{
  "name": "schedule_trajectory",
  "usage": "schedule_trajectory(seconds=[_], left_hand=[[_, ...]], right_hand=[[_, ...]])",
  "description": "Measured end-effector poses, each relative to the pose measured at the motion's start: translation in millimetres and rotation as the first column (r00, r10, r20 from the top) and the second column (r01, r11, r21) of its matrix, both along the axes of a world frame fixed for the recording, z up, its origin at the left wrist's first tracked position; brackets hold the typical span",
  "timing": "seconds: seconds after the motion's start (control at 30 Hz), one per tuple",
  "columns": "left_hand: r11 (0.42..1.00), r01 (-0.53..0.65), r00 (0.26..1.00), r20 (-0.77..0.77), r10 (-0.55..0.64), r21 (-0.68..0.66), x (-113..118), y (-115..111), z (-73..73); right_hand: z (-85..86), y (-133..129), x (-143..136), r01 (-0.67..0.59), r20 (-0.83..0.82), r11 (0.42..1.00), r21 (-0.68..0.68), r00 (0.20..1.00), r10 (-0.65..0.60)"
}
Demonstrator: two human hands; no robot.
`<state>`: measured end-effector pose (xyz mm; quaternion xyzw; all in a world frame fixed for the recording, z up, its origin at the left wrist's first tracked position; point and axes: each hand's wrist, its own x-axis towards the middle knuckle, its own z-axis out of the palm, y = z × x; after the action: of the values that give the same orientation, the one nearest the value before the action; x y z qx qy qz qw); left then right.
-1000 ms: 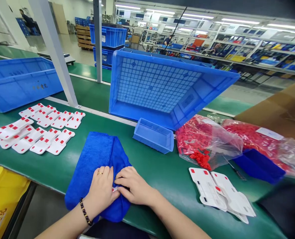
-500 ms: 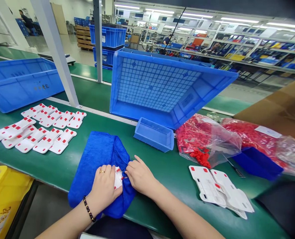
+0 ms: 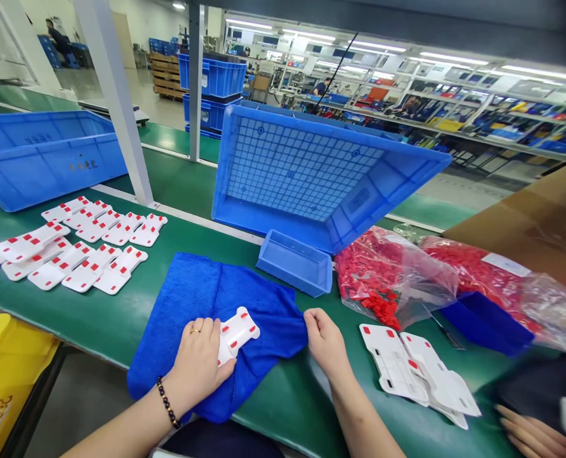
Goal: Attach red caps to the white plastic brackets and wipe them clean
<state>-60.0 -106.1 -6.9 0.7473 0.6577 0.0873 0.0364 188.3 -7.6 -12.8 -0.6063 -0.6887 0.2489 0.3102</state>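
On a blue cloth (image 3: 191,286) lies a white plastic part (image 3: 239,332) with several small red pads on it. My left hand (image 3: 199,356) is closed over the near end of this part, pressing it on the cloth; the covered end is hidden. With thumb and fingers pinched, my right hand (image 3: 325,337) grips the cloth's right corner and stretches it out to the right. To the left, several similar white parts with red pads (image 3: 121,270) lie in two overlapping rows. On the right side, a small stack of white plates (image 3: 392,362) rests on the table.
A tilted blue crate (image 3: 302,172) and a small blue tray (image 3: 295,262) stand beyond the cloth. Bags of red pieces (image 3: 378,273) lie right, beside a dark blue bin (image 3: 488,321). Another person's hand (image 3: 531,432) is at lower right. A yellow bin (image 3: 15,381) sits lower left.
My right hand has moved right, pulling the cloth's corner out and uncovering the white part's far end. My left hand stays on the part. Another person's hand has appeared at lower right.
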Motion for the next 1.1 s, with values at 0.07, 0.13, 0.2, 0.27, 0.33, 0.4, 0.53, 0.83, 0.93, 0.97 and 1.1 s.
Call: schedule_trajectory(seconds=[0.07,0.13,0.2,0.27,0.33,0.4,0.53,0.83,0.93,0.97,1.1], left_hand=[[1.000,-0.002,1.000,0.003,0.002,0.002,0,0,-0.2],[1.000,-0.006,1.000,0.002,0.006,0.012,0,1,-0.4],[1.000,-0.007,1.000,-0.001,0.007,0.024,0,2,-0.7],[0.999,-0.003,1.000,-0.006,0.004,0.032,0,3,-1.1],[1.000,0.003,1.000,-0.011,-0.002,0.030,0,3,-1.3],[1.000,0.006,1.000,-0.013,-0.006,0.028,0,3,-1.2],[1.000,0.016,1.000,-0.015,-0.016,0.027,-1,3,-0.4],[1.000,-0.005,1.000,-0.021,0.006,0.018,-1,2,-4.4],[0.999,0.005,1.000,-0.012,-0.005,0.051,-2,0,-7.6],[0.997,0.016,1.000,-0.003,-0.016,0.070,-3,-1,-9.3],[0.985,0.072,0.996,0.048,-0.081,0.158,-6,-4,-16.7]], right_hand=[[0.3,-17,-14,-0.155,-0.057,0.987,0.031,0.986,0.156],[-1.9,-33,-35,-0.426,-0.064,0.899,0.099,0.899,0.433],[-6.3,-45,-56,-0.617,0.032,0.771,0.158,0.784,0.620],[-10.9,-50,-69,-0.677,0.174,0.716,0.170,0.735,0.655],[-13.0,-46,-73,-0.680,0.273,0.711,0.180,0.729,0.628],[-11.2,-37,-68,-0.665,0.270,0.707,0.243,0.746,0.609],[-3.2,-15,-53,-0.404,0.042,0.839,0.365,0.907,0.419],[-12.0,-6,-61,-0.514,0.347,0.855,0.065,0.815,0.464],[-10.6,6,-47,-0.287,0.483,0.956,-0.063,0.829,0.281],[-10.5,9,-41,-0.224,0.503,0.971,-0.080,0.832,0.233],[-13.5,13,-22,-0.149,0.463,0.983,-0.110,0.867,0.183]])
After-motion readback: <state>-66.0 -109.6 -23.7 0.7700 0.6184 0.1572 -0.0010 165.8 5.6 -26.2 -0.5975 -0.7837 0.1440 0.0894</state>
